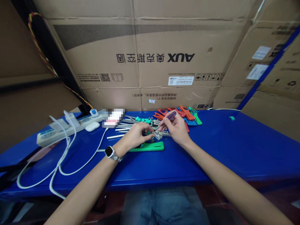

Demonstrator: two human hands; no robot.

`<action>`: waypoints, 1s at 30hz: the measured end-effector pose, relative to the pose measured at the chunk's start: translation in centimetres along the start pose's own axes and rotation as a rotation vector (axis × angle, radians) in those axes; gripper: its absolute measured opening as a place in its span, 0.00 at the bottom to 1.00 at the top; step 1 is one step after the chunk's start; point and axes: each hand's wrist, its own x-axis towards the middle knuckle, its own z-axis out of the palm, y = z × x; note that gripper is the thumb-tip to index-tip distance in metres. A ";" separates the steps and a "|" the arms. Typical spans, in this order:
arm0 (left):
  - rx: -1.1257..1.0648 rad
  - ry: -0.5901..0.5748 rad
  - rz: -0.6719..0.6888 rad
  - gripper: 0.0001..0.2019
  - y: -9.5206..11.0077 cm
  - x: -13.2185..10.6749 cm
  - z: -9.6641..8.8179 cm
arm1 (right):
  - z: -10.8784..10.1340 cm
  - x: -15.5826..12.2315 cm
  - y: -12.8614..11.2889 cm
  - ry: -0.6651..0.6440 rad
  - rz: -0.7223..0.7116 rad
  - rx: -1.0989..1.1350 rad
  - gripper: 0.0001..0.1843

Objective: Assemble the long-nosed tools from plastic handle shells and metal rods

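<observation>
My right hand (177,127) is closed round a purple-handled screwdriver (172,115), its shaft slanting down to the left. My left hand (138,135) has its thumb and fingertips drawn together beside the screwdriver's tip, and what lies between them is too small to make out. Just under the fingertips is a cluster of small clear and shiny pieces (158,135). A long green plastic handle (150,147) lies on the blue table, in front of and partly behind my left hand. Several silver metal rods (116,136) extend left from behind that hand.
Orange, blue and green plastic parts (187,113) are piled behind my right hand. At left are a power strip (77,128), white cables (67,147), a white earbud case (92,126) and a phone (113,118). Cardboard (150,40) walls the table's back.
</observation>
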 end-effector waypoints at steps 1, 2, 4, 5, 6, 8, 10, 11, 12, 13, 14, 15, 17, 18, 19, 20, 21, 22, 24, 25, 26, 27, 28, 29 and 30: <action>0.000 -0.012 0.010 0.09 0.2 -0.1 -0.1 | -0.1 0.1 -0.1 0.008 0.001 -0.003 0.18; 0.000 -0.033 0.022 0.12 0.4 -0.2 -0.2 | -0.2 0.1 -0.1 0.018 0.001 -0.007 0.19; -0.010 -0.105 0.039 0.18 0.6 -0.4 -0.4 | -0.3 0.3 -0.2 0.035 0.000 -0.014 0.19; -0.019 -0.153 0.039 0.20 0.7 -0.5 -0.4 | -0.4 0.3 -0.2 0.041 0.000 -0.014 0.19; -0.028 -0.200 0.033 0.21 0.7 -0.6 -0.3 | -0.4 0.3 -0.2 0.047 0.001 -0.011 0.19; -0.033 -0.280 0.016 0.22 0.6 -0.7 0.0 | -0.5 0.4 -0.3 0.056 0.006 -0.004 0.20; -0.017 -0.323 0.013 0.22 0.6 -0.7 0.2 | -0.5 0.4 -0.4 0.060 0.013 0.002 0.20; -0.004 -0.332 0.018 0.21 0.6 -0.7 0.3 | -0.5 0.4 -0.5 0.061 0.017 0.006 0.20; 0.010 -0.338 0.025 0.19 0.6 -0.7 0.4 | -0.5 0.4 -0.5 0.061 0.022 0.010 0.20; 0.022 -0.344 0.028 0.17 0.7 -0.7 0.4 | -0.5 0.4 -0.6 0.060 0.027 0.014 0.20; 0.029 -0.349 0.025 0.16 0.8 -0.7 0.3 | -0.6 0.4 -0.6 0.058 0.031 0.017 0.19; 0.031 -0.350 0.021 0.15 0.9 -0.7 0.3 | -0.6 0.4 -0.7 0.056 0.035 0.018 0.19; 0.026 -0.339 0.016 0.14 1.2 -0.7 0.1 | -0.6 0.4 -0.8 0.055 0.040 0.017 0.19; 0.018 -0.332 0.014 0.14 1.3 -0.7 -0.1 | -0.6 0.4 -0.9 0.057 0.039 0.018 0.18; 0.012 -0.326 0.015 0.14 1.4 -0.7 -0.2 | -0.6 0.5 -0.9 0.059 0.038 0.018 0.18; 0.007 -0.321 0.019 0.15 1.4 -0.7 -0.4 | -0.6 0.5 -1.0 0.061 0.036 0.019 0.18; 0.006 -0.319 0.021 0.15 1.4 -0.7 -0.5 | -0.6 0.5 -1.1 0.062 0.035 0.021 0.18; 0.007 -0.319 0.022 0.15 1.3 -0.8 -0.6 | -0.6 0.5 -1.1 0.064 0.036 0.021 0.17; 0.012 -0.326 0.013 0.15 1.1 -0.8 -0.8 | -0.6 0.5 -1.2 0.062 0.040 0.023 0.17; 0.016 -0.336 0.000 0.15 0.9 -0.8 -0.9 | -0.6 0.5 -1.2 0.060 0.042 0.024 0.17; 0.020 -0.350 -0.018 0.15 0.8 -0.9 -0.9 | -0.6 0.5 -1.2 0.058 0.044 0.026 0.17; 0.024 -0.364 -0.035 0.15 0.6 -0.9 -0.9 | -0.6 0.5 -1.2 0.055 0.047 0.027 0.17; 0.025 -0.373 -0.049 0.16 0.5 -0.9 -0.9 | -0.6 0.5 -1.2 0.051 0.052 0.027 0.17; 0.024 -0.377 -0.058 0.16 0.3 -0.9 -0.9 | -0.6 0.5 -1.2 0.046 0.057 0.025 0.17; 0.023 -0.379 -0.064 0.16 0.3 -0.9 -0.9 | -0.6 0.4 -1.2 0.041 0.065 0.021 0.17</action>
